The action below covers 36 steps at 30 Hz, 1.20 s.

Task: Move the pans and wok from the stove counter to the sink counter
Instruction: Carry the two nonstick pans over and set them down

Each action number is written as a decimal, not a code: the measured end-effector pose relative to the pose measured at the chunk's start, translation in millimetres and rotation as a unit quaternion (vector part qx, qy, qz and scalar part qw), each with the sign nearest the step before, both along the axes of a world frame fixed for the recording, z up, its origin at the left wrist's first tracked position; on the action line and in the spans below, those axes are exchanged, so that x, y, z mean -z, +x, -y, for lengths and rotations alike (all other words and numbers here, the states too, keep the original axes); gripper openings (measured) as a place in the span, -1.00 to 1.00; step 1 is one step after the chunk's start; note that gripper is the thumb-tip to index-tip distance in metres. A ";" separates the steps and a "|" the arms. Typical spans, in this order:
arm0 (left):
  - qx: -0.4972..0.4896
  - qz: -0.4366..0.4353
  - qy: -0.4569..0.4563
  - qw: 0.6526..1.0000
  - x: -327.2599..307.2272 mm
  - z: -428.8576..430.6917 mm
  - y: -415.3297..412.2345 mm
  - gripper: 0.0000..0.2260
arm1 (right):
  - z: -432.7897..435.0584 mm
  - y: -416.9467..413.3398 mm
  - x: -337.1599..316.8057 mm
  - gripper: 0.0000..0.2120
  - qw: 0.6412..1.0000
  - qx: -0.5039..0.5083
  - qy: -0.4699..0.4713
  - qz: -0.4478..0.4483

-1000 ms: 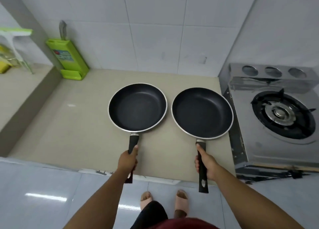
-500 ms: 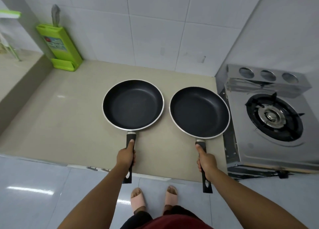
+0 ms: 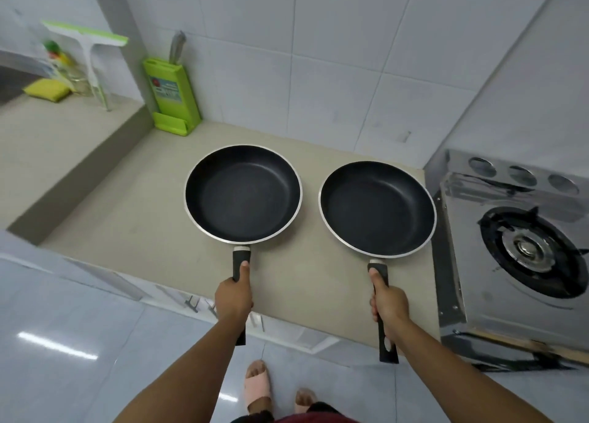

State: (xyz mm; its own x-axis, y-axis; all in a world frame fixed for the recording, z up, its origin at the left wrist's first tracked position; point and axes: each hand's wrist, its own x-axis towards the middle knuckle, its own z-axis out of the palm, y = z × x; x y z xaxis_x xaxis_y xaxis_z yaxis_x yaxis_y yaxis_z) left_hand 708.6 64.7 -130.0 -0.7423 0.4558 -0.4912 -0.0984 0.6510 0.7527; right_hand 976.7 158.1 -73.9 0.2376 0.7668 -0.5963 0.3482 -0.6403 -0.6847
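Two black non-stick frying pans with silver rims are side by side over the beige stove counter (image 3: 134,231). My left hand (image 3: 234,297) grips the black handle of the left pan (image 3: 243,193), thumb along the top. My right hand (image 3: 387,304) grips the handle of the right pan (image 3: 377,207) the same way. Both handles stick out past the counter's front edge. I cannot tell whether the pans rest on the counter or hover just above it. No wok is in view.
A steel gas stove (image 3: 522,244) stands right of the pans. A green knife block (image 3: 172,97) leans at the back wall. A raised counter (image 3: 41,136) on the left holds a yellow sponge (image 3: 47,89), a squeegee (image 3: 90,56) and a bottle.
Both hands keep their grip on the handles. The view has swung left, so the raised left counter with the sponge and squeegee shows more. The pans sit slightly further left of the stove.
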 end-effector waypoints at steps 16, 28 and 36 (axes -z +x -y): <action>-0.269 -0.046 0.028 0.962 -33.6 146.3 0.2 -0.41 | 29.1 -97.8 -39.2 -0.52 0.963 -0.251 0.023 -0.093; -0.396 -0.062 0.002 0.916 -29.7 255.9 -57.9 -0.44 | 90.1 -234.7 -38.9 -0.51 0.903 -0.415 0.025 -0.111; -0.447 -0.053 0.029 0.892 -30.6 318.6 -187.7 -0.41 | 138.7 -394.0 -47.8 -0.52 0.882 -0.458 0.036 -0.104</action>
